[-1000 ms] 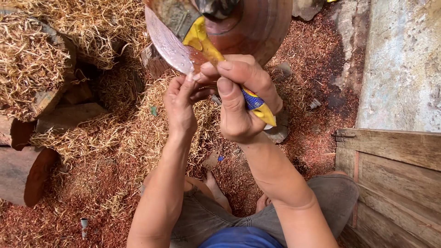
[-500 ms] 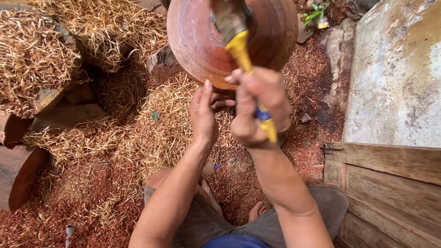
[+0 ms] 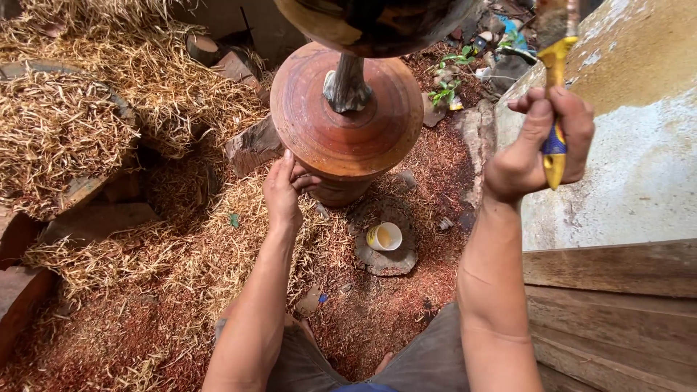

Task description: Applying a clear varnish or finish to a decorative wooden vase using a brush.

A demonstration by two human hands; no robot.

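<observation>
Turned wooden piece (image 3: 347,116), reddish and round, sits at the left hand (image 3: 282,190), fingers spread on its lower edge; right hand (image 3: 539,145), fist closed round the yellow-handled brush (image 3: 555,109), has lifted off it, pausing the coating.

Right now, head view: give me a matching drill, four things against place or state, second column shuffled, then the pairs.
Things
1. left hand
2. right hand
3. small white cup
4. round reddish wooden disc

Place or state
A. on a flat stone on the ground, yellowish liquid inside
B. raised at the right, closed round a brush with a yellow and blue handle
C. at the lower left rim of the disc, fingers under its edge
D. flat face showing, a dark stem rising from its centre

Pairs: 1-C, 2-B, 3-A, 4-D
</observation>
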